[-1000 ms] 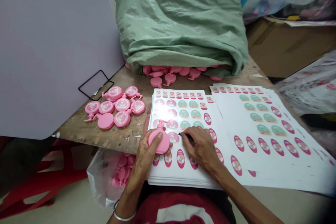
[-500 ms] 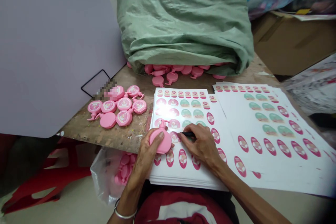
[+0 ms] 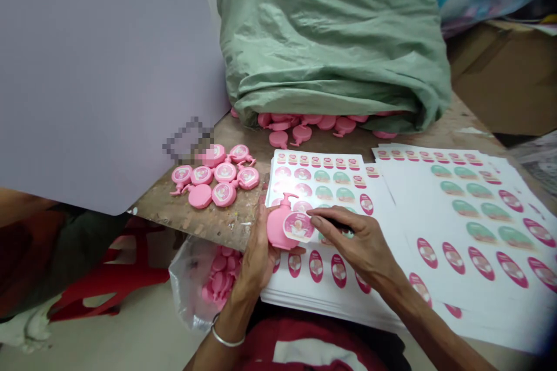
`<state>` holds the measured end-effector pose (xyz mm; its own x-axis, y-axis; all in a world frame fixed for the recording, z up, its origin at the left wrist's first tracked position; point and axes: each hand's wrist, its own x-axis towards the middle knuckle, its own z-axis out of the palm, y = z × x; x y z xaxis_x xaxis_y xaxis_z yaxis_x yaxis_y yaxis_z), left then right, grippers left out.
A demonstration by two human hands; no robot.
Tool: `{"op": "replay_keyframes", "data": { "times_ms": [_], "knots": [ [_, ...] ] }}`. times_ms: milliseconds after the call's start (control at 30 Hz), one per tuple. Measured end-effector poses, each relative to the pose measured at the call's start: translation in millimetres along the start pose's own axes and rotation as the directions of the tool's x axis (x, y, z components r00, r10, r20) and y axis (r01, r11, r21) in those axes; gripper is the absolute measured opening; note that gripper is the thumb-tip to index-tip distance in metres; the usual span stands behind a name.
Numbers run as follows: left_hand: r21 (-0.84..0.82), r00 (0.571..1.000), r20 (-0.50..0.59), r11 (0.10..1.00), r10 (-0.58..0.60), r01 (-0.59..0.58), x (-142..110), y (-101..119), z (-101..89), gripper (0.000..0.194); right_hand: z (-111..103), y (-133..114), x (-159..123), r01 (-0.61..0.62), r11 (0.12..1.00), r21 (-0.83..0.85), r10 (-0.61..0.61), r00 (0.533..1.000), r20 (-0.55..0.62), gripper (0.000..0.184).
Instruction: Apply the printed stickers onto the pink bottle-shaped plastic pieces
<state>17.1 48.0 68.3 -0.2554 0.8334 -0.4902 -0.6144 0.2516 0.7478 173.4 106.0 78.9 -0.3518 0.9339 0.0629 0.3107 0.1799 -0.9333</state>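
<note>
My left hand (image 3: 256,261) holds a flat pink plastic piece shaped like a pump bottle (image 3: 277,223) upright at the table's edge. A round printed label (image 3: 298,226) lies across its body, tilted and overhanging its right side. My right hand (image 3: 359,243) grips a slim dark tool (image 3: 335,224), with the fingertips close to the label's right edge. The tool's tip is hidden behind the fingers. Both hands are over a stack of white label sheets (image 3: 322,182) printed with pink ovals and green-and-white ovals.
Several labelled pink pieces (image 3: 215,177) lie on the worn wooden table (image 3: 195,214). More pink pieces (image 3: 300,133) spill from under a green woven sack (image 3: 331,29). A second stack of sheets (image 3: 461,214) lies right, a plastic bag of pink pieces (image 3: 209,284) below left.
My left hand has turned the pink piece upright and it no longer lies on the sheets. A round label now sits on the piece. The view has shifted, so everything appears further right.
</note>
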Motion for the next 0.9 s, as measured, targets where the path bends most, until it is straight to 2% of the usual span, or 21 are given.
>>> {"op": "replay_keyframes", "data": {
  "times_ms": [167,267,367,467,900],
  "knots": [
    [0.007,1.000,-0.003,1.000,0.029,-0.029,-0.2,-2.9,3.5,0.053,10.2,-5.4,2.6,0.030,1.000,0.004,-0.030,1.000,-0.007,0.022],
    [0.001,0.999,-0.034,0.999,0.035,-0.035,0.2,-5.5,2.4,0.052,11.2,-6.0,3.4,0.033,0.999,-0.005,-0.033,0.999,-0.018,0.022],
    [0.013,0.999,-0.013,0.999,0.043,-0.043,0.6,-6.1,2.6,0.048,10.7,-5.4,3.9,0.048,0.999,-0.024,-0.048,0.999,-0.007,0.021],
    [0.019,0.999,0.019,0.999,0.043,-0.044,0.2,-5.4,3.5,0.052,10.5,-4.7,4.5,0.069,0.997,-0.043,-0.069,0.998,-0.005,0.020],
    [0.049,0.998,-0.016,0.997,0.066,-0.065,0.4,-5.5,2.9,0.057,12.1,-5.7,5.0,0.122,0.991,-0.055,-0.123,0.992,-0.024,0.017]
  ]
}}
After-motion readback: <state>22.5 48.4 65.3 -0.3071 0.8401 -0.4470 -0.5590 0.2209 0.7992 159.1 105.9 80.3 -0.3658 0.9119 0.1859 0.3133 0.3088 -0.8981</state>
